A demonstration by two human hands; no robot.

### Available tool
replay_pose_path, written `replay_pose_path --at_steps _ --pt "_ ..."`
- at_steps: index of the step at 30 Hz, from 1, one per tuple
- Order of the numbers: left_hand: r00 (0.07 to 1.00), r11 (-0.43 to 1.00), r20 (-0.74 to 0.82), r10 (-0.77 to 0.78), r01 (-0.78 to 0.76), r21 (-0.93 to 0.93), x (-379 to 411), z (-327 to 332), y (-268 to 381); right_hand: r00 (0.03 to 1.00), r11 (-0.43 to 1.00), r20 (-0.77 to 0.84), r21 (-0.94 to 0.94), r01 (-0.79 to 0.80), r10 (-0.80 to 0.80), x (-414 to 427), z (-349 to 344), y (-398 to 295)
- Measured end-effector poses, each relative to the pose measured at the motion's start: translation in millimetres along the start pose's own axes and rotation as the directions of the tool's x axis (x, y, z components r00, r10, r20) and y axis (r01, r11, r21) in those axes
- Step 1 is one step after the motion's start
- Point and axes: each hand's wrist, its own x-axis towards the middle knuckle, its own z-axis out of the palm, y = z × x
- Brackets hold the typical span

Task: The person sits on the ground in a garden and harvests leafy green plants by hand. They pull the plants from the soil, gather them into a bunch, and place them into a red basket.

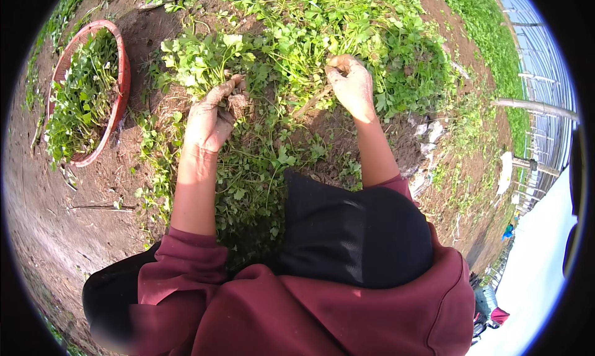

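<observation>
My left hand (211,116) is closed around a bunch of leafy green plants (207,61) that look like celery or parsley. Soil-covered roots (238,104) hang out beside its fingers, and the leaves point away from me. To the right, my right hand (349,84) has its fingers curled at the stems of a dense leafy patch (307,44). Its fingertips are partly hidden among the stems, so whether they pinch one is unclear. A blurred brown strip (314,101) slants down just left of this hand; I cannot tell what it is. Both hands are muddy.
A red plastic basket (124,72) filled with similar plants stands on bare soil at the left. Low greenery (260,170) grows between my arms, before my bent knee (358,235). White scraps (432,135) lie at right. Beyond are a pole (534,107) and plastic-covered framing (544,54).
</observation>
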Motion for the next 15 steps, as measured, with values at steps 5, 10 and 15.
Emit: replay_pose_path --at_steps 5,10,15 --pt "1.0 0.999 0.002 0.028 -0.028 0.019 1.2 -6.1 -5.2 0.974 0.829 0.223 -0.552 0.089 0.043 -19.1 17.3 -19.1" --pt "0.999 0.999 -0.026 0.02 -0.019 0.029 -4.3 -1.3 -4.2 0.839 0.625 0.412 -0.772 0.115 0.355 -36.8 -1.3 -49.4" --pt "0.999 0.999 -0.025 -0.024 0.024 0.021 1.3 -6.5 -8.8 0.95 0.801 0.309 -0.581 0.145 0.052 -39.1 -14.3 -38.3"
